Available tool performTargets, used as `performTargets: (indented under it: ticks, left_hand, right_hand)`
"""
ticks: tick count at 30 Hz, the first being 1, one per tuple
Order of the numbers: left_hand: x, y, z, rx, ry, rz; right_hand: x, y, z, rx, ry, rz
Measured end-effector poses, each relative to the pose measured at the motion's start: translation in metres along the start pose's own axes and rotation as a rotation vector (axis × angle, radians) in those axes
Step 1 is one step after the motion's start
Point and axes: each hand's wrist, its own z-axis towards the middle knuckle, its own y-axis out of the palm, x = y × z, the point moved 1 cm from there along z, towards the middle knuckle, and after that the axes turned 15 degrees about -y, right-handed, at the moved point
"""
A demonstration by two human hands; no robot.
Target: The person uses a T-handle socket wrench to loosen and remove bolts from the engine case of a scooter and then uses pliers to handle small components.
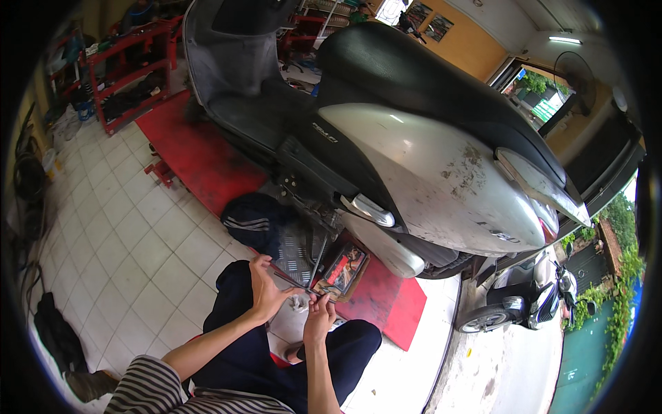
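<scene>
My right hand (319, 319) is closed, its fingers pinched on a thin dark rod-like tool (289, 279); its exact kind is too small to make out. My left hand (269, 293) is beside it with thumb and fingers apart, close to the rod's other end; whether it touches the rod I cannot tell. Just beyond my hands is a tray (358, 279) with small parts and a red-and-black picture in it. A silver and black scooter (427, 172) stands over this spot, its footrest and stand facing me.
Under the scooter runs a red lift platform (200, 155). Dark cloth with pale stripes (249, 224) lies at its edge. Red shelving (131, 76) with tools stands at the far left. Another motorcycle (531, 297) is parked outside to the right. Dark hoses (31, 276) hang at the left.
</scene>
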Motion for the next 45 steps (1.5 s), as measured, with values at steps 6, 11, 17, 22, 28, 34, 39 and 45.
performTargets:
  ticks: [6,11,17,22,28,34,39,45]
  left_hand:
    - [0.001,-0.010,0.005,-0.217,0.455,0.516]
    - [-0.004,-0.005,0.007,-0.289,0.462,0.499]
    - [-0.009,-0.003,0.001,-0.292,0.281,0.396]
    - [0.002,0.001,-0.001,-0.327,0.179,0.395]
    - [0.008,-0.007,0.010,-0.208,0.169,0.315]
    - [0.021,-0.016,0.019,-0.045,0.420,0.512]
    - [0.005,-0.011,0.010,-0.241,0.637,0.645]
    - [-0.012,-0.007,0.002,-0.360,0.560,0.688]
  right_hand:
    - [-0.029,0.037,0.000,-0.192,-0.214,-0.502]
    - [-0.039,0.043,0.005,-0.320,-0.288,-0.846]
    - [-0.040,0.036,-0.004,-0.552,-0.593,-0.925]
    - [0.021,-0.009,-0.022,-0.164,0.236,-0.262]
    - [0.032,-0.019,0.007,-0.081,0.443,0.459]
    - [0.019,-0.008,0.007,0.003,0.265,0.219]
    - [0.005,-0.003,0.003,-0.058,0.006,-0.049]
    - [-0.017,0.015,-0.001,-0.128,-0.207,-0.378]
